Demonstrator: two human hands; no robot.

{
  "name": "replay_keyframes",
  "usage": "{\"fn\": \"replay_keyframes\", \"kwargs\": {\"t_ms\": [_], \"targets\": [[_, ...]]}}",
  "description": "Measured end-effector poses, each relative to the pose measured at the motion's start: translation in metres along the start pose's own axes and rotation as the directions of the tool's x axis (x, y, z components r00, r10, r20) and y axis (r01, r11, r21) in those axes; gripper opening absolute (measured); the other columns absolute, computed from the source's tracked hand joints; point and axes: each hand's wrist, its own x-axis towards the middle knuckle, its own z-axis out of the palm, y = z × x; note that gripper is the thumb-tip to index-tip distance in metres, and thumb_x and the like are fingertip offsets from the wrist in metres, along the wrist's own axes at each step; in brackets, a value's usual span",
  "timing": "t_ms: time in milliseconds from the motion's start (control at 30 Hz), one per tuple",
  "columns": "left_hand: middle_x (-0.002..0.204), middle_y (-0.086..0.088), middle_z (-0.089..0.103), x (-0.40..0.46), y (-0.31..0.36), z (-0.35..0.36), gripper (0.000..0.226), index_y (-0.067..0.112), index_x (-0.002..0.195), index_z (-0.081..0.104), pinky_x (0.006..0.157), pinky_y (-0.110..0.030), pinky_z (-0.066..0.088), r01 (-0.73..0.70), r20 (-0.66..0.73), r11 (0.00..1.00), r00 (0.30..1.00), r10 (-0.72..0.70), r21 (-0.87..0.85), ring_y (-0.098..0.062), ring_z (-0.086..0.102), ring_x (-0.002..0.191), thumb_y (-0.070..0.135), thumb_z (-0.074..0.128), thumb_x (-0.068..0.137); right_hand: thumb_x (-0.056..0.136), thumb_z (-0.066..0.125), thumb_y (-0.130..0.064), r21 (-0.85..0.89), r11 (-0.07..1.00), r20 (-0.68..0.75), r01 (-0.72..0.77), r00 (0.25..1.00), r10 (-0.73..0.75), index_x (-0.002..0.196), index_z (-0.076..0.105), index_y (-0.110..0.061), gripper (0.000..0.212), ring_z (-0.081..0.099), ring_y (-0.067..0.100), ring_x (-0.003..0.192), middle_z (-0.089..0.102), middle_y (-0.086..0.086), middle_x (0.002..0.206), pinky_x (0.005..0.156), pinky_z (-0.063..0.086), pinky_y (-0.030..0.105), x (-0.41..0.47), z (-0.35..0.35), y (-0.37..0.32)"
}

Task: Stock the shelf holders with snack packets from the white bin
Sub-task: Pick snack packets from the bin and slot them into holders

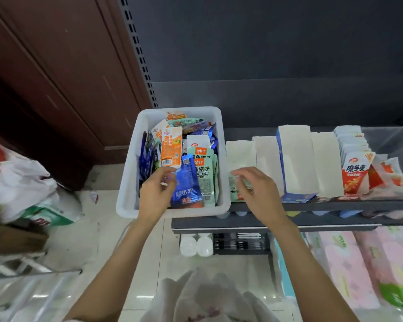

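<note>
Dark shop shelf (335, 206): white plastic bin (128, 182) packed with snack packets (171, 147); white cardboard holders (296, 159) mostly bare. Left hand (155, 196) pinching blue foil packet (187, 184); right hand (257, 191), grip loosely spread, over green packet (236, 194) in first holder. Stocking barely begun.

Both bare forearms reach forward and up. The left hand (155, 194) has its fingers (170, 176) loosely curled, thumb close to fingertips. The right hand (257, 190) is palm down, its fingers (241, 174) bent and slightly spread.
</note>
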Motion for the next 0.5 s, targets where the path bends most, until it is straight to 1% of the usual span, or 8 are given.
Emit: {"fn": "replay_keyframes", "kwargs": {"t_ms": [67, 133, 200, 267, 300, 333, 400, 500], "targets": [[0.098, 0.002, 0.065, 0.013, -0.020, -0.014, 0.022, 0.013, 0.111, 0.058, 0.060, -0.010, 0.041, 0.130, 0.020, 0.988, 0.991, -0.132, 0.077, -0.011, 0.059, 0.082, 0.015, 0.059, 0.090, 0.093, 0.056, -0.014, 0.059, 0.998, 0.066, 0.016, 0.998, -0.020, 0.112, 0.065, -0.014, 0.021, 0.062, 0.011, 0.087, 0.067, 0.001, 0.107, 0.079, 0.052, 0.028, 0.015, 0.018, -0.028], [0.108, -0.002, 0.063, 0.024, -0.034, -0.020, 0.032, 0.011, 0.117, 0.055, 0.068, -0.019, 0.043, 0.114, 0.107, 0.975, 0.985, -0.136, 0.193, -0.014, 0.059, 0.090, 0.015, 0.063, 0.086, 0.093, 0.055, -0.019, -0.019, 1.000, 0.209, -0.003, 0.978, 0.007, 0.123, 0.058, -0.015, 0.030, 0.062, 0.015, 0.094, 0.064, 0.004, 0.115, 0.082, 0.053, 0.034, 0.029, 0.046, -0.046], [0.125, -0.006, 0.054, 0.030, -0.042, -0.018, 0.047, 0.012, 0.127, 0.051, 0.088, -0.029, 0.044, -0.090, 0.273, 0.947, 0.962, 0.003, 0.308, -0.021, 0.052, 0.112, 0.016, 0.068, 0.082, 0.095, 0.053, -0.026, -0.199, 0.978, 0.358, -0.061, 0.925, 0.131, 0.136, 0.042, -0.016, 0.044, 0.058, 0.024, 0.105, 0.055, 0.009, 0.125, 0.087, 0.049, 0.037, 0.040, 0.075, -0.057], [0.142, -0.005, 0.041, 0.035, -0.050, -0.013, 0.065, 0.014, 0.137, 0.044, 0.106, -0.035, 0.035, -0.376, 0.465, 0.846, 0.867, 0.178, 0.378, -0.024, 0.034, 0.130, 0.021, 0.071, 0.078, 0.093, 0.055, -0.031, -0.333, 0.937, 0.404, -0.107, 0.881, 0.244, 0.141, 0.030, -0.017, 0.056, 0.054, 0.031, 0.108, 0.045, 0.013, 0.128, 0.086, 0.045, 0.038, 0.043, 0.096, -0.063], [0.147, -0.004, 0.034, 0.039, -0.055, -0.011, 0.072, 0.015, 0.141, 0.040, 0.111, -0.037, 0.031, -0.483, 0.536, 0.790, 0.810, 0.238, 0.378, -0.024, 0.028, 0.135, 0.025, 0.072, 0.077, 0.091, 0.059, -0.031, -0.346, 0.928, 0.396, -0.141, 0.874, 0.280, 0.141, 0.028, -0.017, 0.060, 0.054, 0.032, 0.107, 0.041, 0.014, 0.128, 0.085, 0.045, 0.039, 0.043, 0.104, -0.065], [0.151, -0.003, 0.029, 0.042, -0.059, -0.009, 0.078, 0.015, 0.144, 0.035, 0.113, -0.038, 0.027, -0.540, 0.590, 0.758, 0.764, 0.260, 0.365, -0.023, 0.024, 0.138, 0.031, 0.071, 0.077, 0.089, 0.063, -0.028, -0.323, 0.928, 0.385, -0.186, 0.870, 0.308, 0.141, 0.027, -0.017, 0.064, 0.055, 0.033, 0.105, 0.038, 0.014, 0.128, 0.084, 0.046, 0.039, 0.042, 0.109, -0.066], [0.156, -0.001, 0.018, 0.049, -0.067, -0.006, 0.089, 0.016, 0.148, 0.025, 0.116, -0.036, 0.020, -0.574, 0.658, 0.744, 0.712, 0.245, 0.343, -0.020, 0.019, 0.142, 0.044, 0.070, 0.076, 0.085, 0.068, -0.019, -0.213, 0.937, 0.360, -0.276, 0.869, 0.338, 0.139, 0.028, -0.017, 0.067, 0.056, 0.033, 0.102, 0.035, 0.012, 0.125, 0.084, 0.046, 0.036, 0.041, 0.116, -0.065], [0.158, 0.001, 0.009, 0.057, -0.073, -0.006, 0.106, 0.018, 0.150, 0.014, 0.116, -0.038, 0.021, -0.598, 0.699, 0.732, 0.673, 0.239, 0.325, -0.018, 0.016, 0.144, 0.066, 0.063, 0.069, 0.079, 0.073, -0.011, 0.022, 0.907, 0.290, -0.421, 0.871, 0.397, 0.130, 0.040, -0.019, 0.061, 0.058, 0.024, 0.100, 0.049, 0.008, 0.117, 0.083, 0.044, 0.026, 0.041, 0.115, -0.059]]}}
